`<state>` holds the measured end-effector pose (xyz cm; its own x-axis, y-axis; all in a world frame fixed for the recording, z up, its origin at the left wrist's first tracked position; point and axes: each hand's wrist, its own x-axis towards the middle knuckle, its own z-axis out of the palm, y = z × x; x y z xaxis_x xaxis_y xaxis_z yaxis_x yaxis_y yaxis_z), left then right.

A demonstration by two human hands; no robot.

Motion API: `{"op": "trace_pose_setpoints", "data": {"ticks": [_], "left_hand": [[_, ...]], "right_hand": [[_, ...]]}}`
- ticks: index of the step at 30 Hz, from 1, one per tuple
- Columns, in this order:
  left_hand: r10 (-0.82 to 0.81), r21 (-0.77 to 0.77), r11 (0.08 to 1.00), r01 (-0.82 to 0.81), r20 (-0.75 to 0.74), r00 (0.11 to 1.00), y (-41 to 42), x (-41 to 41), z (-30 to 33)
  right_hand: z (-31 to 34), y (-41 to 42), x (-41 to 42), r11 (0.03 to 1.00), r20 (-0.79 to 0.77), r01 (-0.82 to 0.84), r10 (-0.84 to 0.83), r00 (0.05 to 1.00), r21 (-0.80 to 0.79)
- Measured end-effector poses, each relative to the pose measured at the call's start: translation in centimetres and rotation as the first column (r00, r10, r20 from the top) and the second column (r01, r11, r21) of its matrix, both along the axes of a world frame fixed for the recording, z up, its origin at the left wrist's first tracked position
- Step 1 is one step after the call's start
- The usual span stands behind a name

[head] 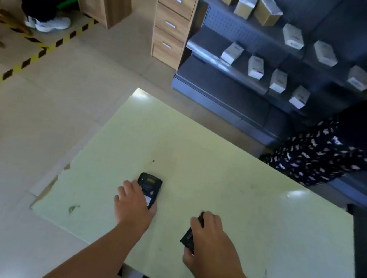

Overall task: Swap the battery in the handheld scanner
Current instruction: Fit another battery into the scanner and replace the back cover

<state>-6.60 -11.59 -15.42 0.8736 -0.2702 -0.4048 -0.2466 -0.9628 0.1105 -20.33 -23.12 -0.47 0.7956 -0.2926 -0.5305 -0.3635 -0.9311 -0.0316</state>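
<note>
A black handheld scanner lies back-side up on a pale green, glossy rectangular table, its long axis running roughly from twelve o'clock to six o'clock, with a white label showing in the recess of its back. The person's left hand rests on the scanner's six o'clock end and left edge, fingers spread apart and laid flat along the device, so the lower part of the scanner is hidden beneath the palm. At about four o'clock from the scanner, well apart from it, the right hand is curled around a flat black rectangular battery pack, fingers closed over its top and the thumb pressed at its near end; whether the pack touches the tabletop or is lifted just off it cannot be told. Both bare forearms reach in from the six o'clock edge of the view. The table's surface carries scuffs and small dark marks, and its nine o'clock edge is chipped. Beyond the table at one o'clock stands a dark grey metal shelving unit stocked with small white and tan cardboard boxes. At twelve o'clock is a light wooden drawer cabinet, and yellow-and-black hazard tape crosses the tiled floor at ten o'clock. A second person's patterned dark garment shows at three o'clock.
</note>
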Motion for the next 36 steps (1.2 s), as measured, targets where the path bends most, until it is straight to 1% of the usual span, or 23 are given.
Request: {"op": "trace_pose_setpoints", "data": {"ticks": [3, 5, 6, 7, 8, 9, 11, 15, 16, 18, 19, 20, 21, 24, 30, 33, 36], "left_hand": [[0.113, -0.078, 0.990, -0.121, -0.099, 0.989, -0.5, 0.5, 0.1], [0.142, -0.128, 0.978, -0.166, -0.181, 0.973, -0.5, 0.8, 0.3], [0.165, -0.199, 0.956, -0.217, -0.248, 0.955, -0.3, 0.9, 0.4], [0.189, -0.301, 0.906, -0.298, -0.343, 0.920, -0.1, 1.1, 0.5], [0.194, -0.389, 0.836, -0.386, -0.450, 0.872, 0.1, 1.1, 0.5], [0.170, -0.451, 0.772, -0.449, -0.535, 0.828, 0.3, 1.0, 0.8], [0.085, -0.515, 0.686, -0.514, -0.645, 0.759, 0.6, 0.7, 1.6], [-0.084, -0.570, 0.525, -0.632, -0.774, 0.628, 0.4, -0.3, 4.5], [-0.134, -0.559, 0.481, -0.675, -0.808, 0.574, 0.3, -0.7, 5.5], [-0.213, -0.474, 0.411, -0.779, -0.881, 0.423, -0.1, -1.3, 7.1], [-0.237, -0.423, 0.387, -0.819, -0.904, 0.355, -0.3, -1.6, 7.8], [-0.253, -0.389, 0.371, -0.843, -0.916, 0.311, -0.5, -1.9, 8.4], [-0.267, -0.372, 0.358, -0.856, -0.920, 0.289, -0.6, -2.3, 8.9], [-0.308, -0.363, 0.312, -0.878, -0.913, 0.268, -0.7, -3.1, 9.8], [-0.303, -0.251, 0.356, -0.900, -0.942, 0.143, 0.2, -3.5, 9.7], [-0.312, -0.231, 0.332, -0.915, -0.942, 0.124, 0.9, -3.2, 9.5], [-0.316, -0.204, 0.294, -0.934, -0.943, 0.107, 1.3, -2.8, 9.5]], "right_hand": [[0.2, -0.5, 0.0, 1.000, 0.019, 0.013, -0.013, 1.000, -0.015], [0.5, -0.9, 0.0, 1.000, 0.040, 0.013, -0.012, 0.999, -0.022], [0.6, -1.1, 0.1, 1.000, 0.052, 0.014, -0.013, 0.999, -0.017], [0.7, -1.3, 0.1, 1.000, 0.067, 0.008, -0.007, 0.998, -0.011], [0.9, -1.4, 0.2, 1.000, 0.085, -0.007, 0.007, 0.996, -0.003], [1.0, -1.4, 0.3, 1.000, 0.102, -0.025, 0.024, 0.995, 0.007], [1.5, -1.3, 0.7, 0.998, 0.136, -0.061, 0.056, 0.989, 0.035], [2.3, -0.8, 1.1, 0.984, 0.200, -0.158, 0.139, 0.970, 0.082], [2.5, -0.6, 1.0, 0.979, 0.211, -0.178, 0.156, 0.965, 0.095], [3.0, -0.2, 0.8, 0.972, 0.230, -0.210, 0.182, 0.956, 0.105], [3.1, -0.1, 0.7, 0.969, 0.240, -0.223, 0.193, 0.951, 0.104], [3.2, 0.0, 0.6, 0.967, 0.250, -0.232, 0.200, 0.947, 0.104], [3.3, 0.1, 0.5, 0.966, 0.258, -0.236, 0.203, 0.945, 0.102], [3.4, 0.2, 0.5, 0.964, 0.268, -0.246, 0.212, 0.940, 0.101], [3.2, 0.6, 0.8, 0.943, 0.303, -0.313, 0.268, 0.915, 0.112], [2.9, 1.4, 0.9, 0.930, 0.314, -0.358, 0.317, 0.895, 0.080], [2.6, 1.9, 1.0, 0.920, 0.343, -0.392, 0.366, 0.865, 0.006]]}}
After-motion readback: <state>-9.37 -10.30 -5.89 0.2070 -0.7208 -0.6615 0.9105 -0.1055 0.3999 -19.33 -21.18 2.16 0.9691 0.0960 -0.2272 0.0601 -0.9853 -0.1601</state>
